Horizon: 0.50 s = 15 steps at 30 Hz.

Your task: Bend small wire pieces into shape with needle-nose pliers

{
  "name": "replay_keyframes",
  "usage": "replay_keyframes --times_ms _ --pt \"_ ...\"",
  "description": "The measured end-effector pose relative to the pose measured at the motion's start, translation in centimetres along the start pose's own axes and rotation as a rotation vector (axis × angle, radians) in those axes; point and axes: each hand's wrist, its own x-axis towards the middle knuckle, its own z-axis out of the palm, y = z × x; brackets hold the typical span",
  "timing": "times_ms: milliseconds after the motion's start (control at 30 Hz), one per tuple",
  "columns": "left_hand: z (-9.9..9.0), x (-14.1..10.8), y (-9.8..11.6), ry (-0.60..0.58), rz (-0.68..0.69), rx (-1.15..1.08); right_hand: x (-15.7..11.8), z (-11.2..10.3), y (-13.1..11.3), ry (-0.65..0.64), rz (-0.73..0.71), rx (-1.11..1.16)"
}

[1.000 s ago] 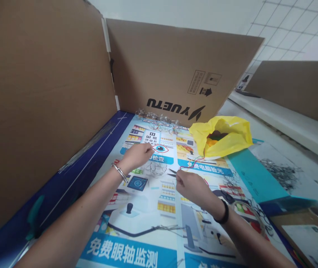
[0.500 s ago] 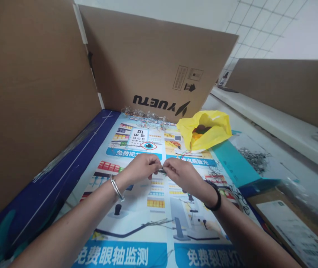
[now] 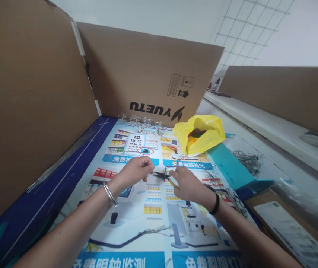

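My right hand (image 3: 188, 183) grips small pliers or scissors (image 3: 162, 175) with yellow handles and dark jaws pointing left. My left hand (image 3: 137, 169), with a silver bangle at its wrist, has its thumb and fingertips pinched together just left of the tool's tip; what they hold is too small to make out. Thin red and green wires (image 3: 181, 159) run from beside the tool up to a yellow bag (image 3: 213, 136), which lies open with orange and dark red things inside. Both hands are above a printed poster (image 3: 132, 208).
Cardboard panels (image 3: 148, 70) stand behind and at the left. Clear tangled pieces (image 3: 142, 122) lie along the back panel. Further right are a teal box flap (image 3: 230, 165), a heap of metal bits (image 3: 247, 162) and a labelled carton (image 3: 290, 227). Loose wires (image 3: 156, 230) lie in front.
My hands have moved apart, and the dark-jawed tool now shows between them in my right hand. The camera view has shifted slightly.
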Motion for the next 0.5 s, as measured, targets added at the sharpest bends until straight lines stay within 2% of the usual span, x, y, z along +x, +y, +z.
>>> replay_keyframes --times_ms 233,367,500 --pt "-0.2 -0.2 0.5 -0.011 0.003 -0.06 0.9 0.1 -0.6 0.01 0.013 -0.116" --pt "-0.3 -0.3 0.6 0.003 0.01 -0.07 0.9 0.6 -0.9 0.008 0.077 -0.12" --pt "-0.4 -0.3 0.5 -0.041 0.035 -0.076 0.7 0.7 -1.0 0.026 0.157 -0.06"
